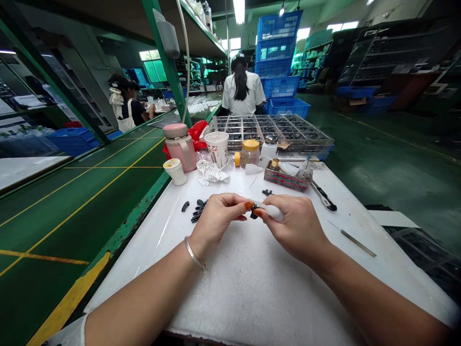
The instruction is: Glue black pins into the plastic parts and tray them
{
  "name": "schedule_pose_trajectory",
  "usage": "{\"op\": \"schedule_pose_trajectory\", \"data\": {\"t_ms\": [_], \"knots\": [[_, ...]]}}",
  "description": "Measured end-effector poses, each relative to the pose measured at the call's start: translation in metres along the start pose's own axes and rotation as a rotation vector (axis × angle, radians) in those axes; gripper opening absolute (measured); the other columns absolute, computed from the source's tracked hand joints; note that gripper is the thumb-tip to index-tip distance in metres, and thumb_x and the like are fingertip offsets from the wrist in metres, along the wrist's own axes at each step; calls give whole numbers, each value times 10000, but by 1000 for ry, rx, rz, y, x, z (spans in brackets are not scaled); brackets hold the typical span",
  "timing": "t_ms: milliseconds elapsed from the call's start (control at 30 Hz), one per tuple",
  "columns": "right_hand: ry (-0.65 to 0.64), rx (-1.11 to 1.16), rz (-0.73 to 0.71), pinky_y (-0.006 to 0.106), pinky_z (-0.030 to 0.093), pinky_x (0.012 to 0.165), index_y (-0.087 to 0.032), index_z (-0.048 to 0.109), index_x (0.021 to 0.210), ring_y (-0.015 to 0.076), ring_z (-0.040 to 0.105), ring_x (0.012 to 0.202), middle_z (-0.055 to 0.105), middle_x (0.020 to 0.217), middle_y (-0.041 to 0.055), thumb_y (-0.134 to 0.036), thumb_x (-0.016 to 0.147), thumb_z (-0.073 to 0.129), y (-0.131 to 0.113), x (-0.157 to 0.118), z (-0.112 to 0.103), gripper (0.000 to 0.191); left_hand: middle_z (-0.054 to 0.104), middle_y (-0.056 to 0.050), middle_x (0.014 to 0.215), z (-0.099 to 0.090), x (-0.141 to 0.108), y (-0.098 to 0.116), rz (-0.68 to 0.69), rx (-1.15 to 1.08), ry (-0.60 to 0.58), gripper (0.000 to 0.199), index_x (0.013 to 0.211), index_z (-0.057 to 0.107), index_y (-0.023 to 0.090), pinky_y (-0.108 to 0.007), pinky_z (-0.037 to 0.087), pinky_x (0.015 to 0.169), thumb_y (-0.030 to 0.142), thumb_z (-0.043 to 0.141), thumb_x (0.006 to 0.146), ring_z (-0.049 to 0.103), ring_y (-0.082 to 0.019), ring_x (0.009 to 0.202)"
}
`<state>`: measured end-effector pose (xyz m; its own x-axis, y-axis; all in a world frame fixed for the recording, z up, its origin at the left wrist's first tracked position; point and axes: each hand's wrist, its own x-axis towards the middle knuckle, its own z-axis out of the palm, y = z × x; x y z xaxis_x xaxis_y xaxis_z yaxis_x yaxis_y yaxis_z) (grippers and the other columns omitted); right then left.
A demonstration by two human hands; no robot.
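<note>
At the middle of the white table [237,288], my left hand [216,216] pinches a small black plastic part [254,213] between thumb and fingers. My right hand [297,226] is closed round a small white squeeze bottle [275,213], its narrow end at the black part. Fingertips partly hide both things, and the two hands nearly touch. Several curved black parts [198,211] lie in a pile just beyond my left wrist, with a single curved black piece [185,206] to their left. Past the fingertips is a cluster of tiny black pieces [267,192].
A thin metal tool [358,243] and a utility knife [325,196] lie to the right. Behind stand a small box [288,180], a yellow-lidded jar [249,154], a paper cup [218,148], and a pink flask [180,146]. Divided trays [329,142] stand farther back; two people sit beyond.
</note>
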<state>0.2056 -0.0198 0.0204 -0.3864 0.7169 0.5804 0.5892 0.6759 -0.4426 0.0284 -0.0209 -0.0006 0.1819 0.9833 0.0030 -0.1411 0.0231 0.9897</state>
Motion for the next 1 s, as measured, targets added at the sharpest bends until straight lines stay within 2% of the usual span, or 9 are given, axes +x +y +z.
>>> {"op": "schedule_pose_trajectory", "data": {"t_ms": [100, 233, 433, 533, 700, 867, 1000], "knots": [[20, 4, -6, 238, 317, 528, -154, 627, 648, 108, 523, 532, 617, 590, -6, -149, 777, 624, 0, -1, 3, 129, 681, -66, 857, 1, 0, -1, -68, -93, -4, 202, 794, 717, 141, -229, 489, 697, 328, 764, 731, 602, -139, 785], [32, -81, -28, 258, 319, 557, -145, 645, 695, 129, 534, 564, 632, 633, 12, -99, 735, 589, -1, -4, 6, 82, 656, -41, 825, 4, -1, -1, -112, -143, 60, 170, 737, 706, 146, -204, 463, 654, 278, 796, 681, 577, -117, 751], [-63, 98, 245, 265, 298, 524, -162, 614, 591, 119, 479, 519, 563, 536, -10, -246, 805, 604, -2, 0, 6, 230, 678, -84, 859, 3, -2, 0, -48, -43, 34, 241, 784, 708, 129, -220, 469, 691, 364, 751, 753, 600, -145, 798], [-79, 213, 311, 260, 324, 541, -168, 625, 604, 119, 493, 541, 578, 549, -16, -262, 803, 615, 1, 1, 5, 220, 667, -82, 876, 0, -1, 0, -64, -70, 1, 264, 799, 706, 126, -226, 484, 708, 383, 752, 756, 595, -144, 810], [-36, 415, 350, 247, 380, 556, -168, 635, 623, 115, 509, 549, 620, 602, -11, -313, 808, 627, 7, 2, 6, 235, 654, -83, 1038, 0, 0, 3, -85, -132, -87, 292, 983, 703, 169, -233, 516, 724, 382, 726, 784, 593, -158, 909], [-7, 452, 351, 249, 382, 565, -159, 628, 622, 114, 503, 553, 614, 604, -4, -338, 812, 639, 10, 3, 7, 261, 687, -74, 918, 2, 0, 5, -54, -40, -59, 268, 950, 722, 152, -205, 508, 687, 279, 784, 722, 616, -145, 825], [-9, 416, 333, 248, 355, 577, -153, 642, 659, 116, 489, 594, 582, 600, -14, -366, 796, 675, 13, 4, 8, 255, 700, -67, 881, -1, 0, 6, -12, 9, -50, 246, 922, 744, 150, -179, 487, 650, 279, 790, 717, 595, -107, 730]]}}
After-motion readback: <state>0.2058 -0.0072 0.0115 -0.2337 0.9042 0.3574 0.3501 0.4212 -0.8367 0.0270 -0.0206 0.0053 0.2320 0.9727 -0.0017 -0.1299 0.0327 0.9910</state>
